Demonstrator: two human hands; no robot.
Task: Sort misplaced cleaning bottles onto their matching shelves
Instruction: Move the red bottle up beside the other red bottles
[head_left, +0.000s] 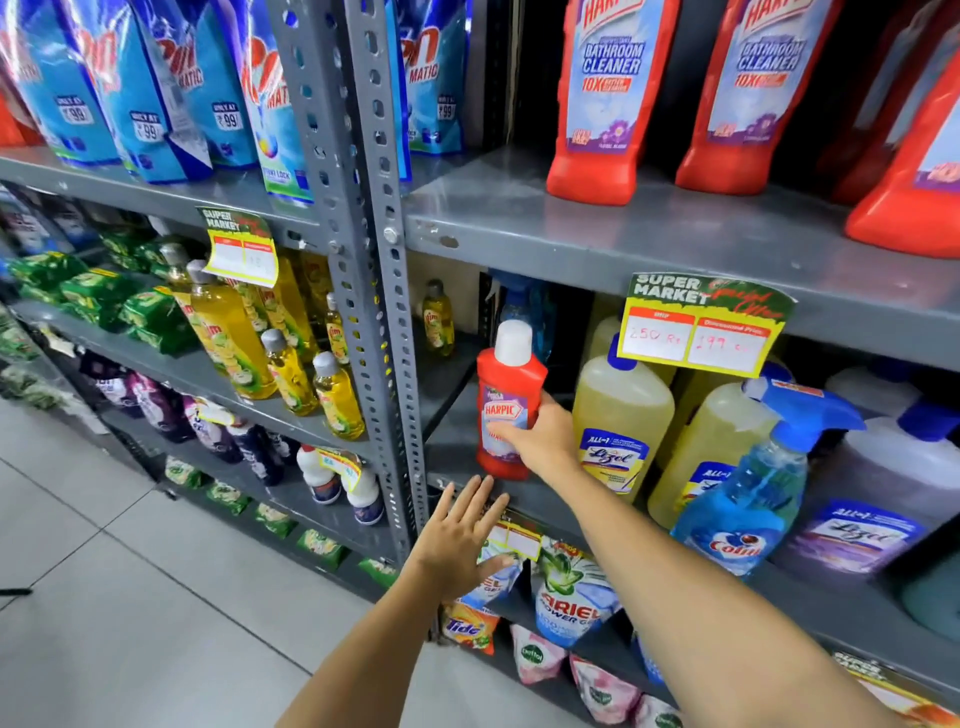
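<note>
A small red Harpic bottle (506, 400) with a white cap stands upright at the left end of the middle shelf (457, 447), beside yellow Lizol bottles (621, 415). My right hand (545, 436) wraps around its right side and label. My left hand (460, 540) hovers flat with fingers spread, just below the shelf's front edge, touching nothing. Large red Harpic bathroom cleaner bottles (602, 98) line the shelf above (571, 228).
A blue Colin spray bottle (748, 493) and purple Lizol jugs (883, 499) stand to the right. A slotted grey upright (384, 291) divides the racks. Yellow Vim bottles (234, 338) fill the left rack. Detergent pouches (569, 592) sit below. Tiled floor (130, 597) lies at lower left.
</note>
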